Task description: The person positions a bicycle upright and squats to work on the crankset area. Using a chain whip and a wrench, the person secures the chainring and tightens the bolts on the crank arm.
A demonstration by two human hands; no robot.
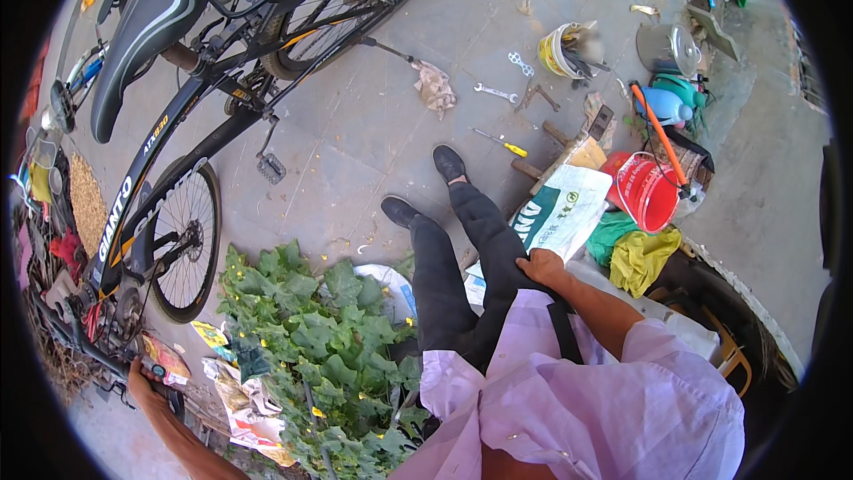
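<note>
Lettering (115, 220) marks bicycle (213, 133); left hand (140, 381) grips handlebar (107, 360); right hand (542, 266) loosely curled on thigh (490, 258).

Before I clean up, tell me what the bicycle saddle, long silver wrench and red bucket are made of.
Bicycle saddle: probably synthetic leather or vinyl, satin black, given its smooth, soft sheen.
Long silver wrench: likely steel, bright finish, from its silvery shine; plating can't be told.
Red bucket: apparently plastic, glossy, from its thin, vividly coloured wall.

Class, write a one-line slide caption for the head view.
Left hand at a bicycle handlebar, right hand on a leg, screwdriver on the ground.
</note>
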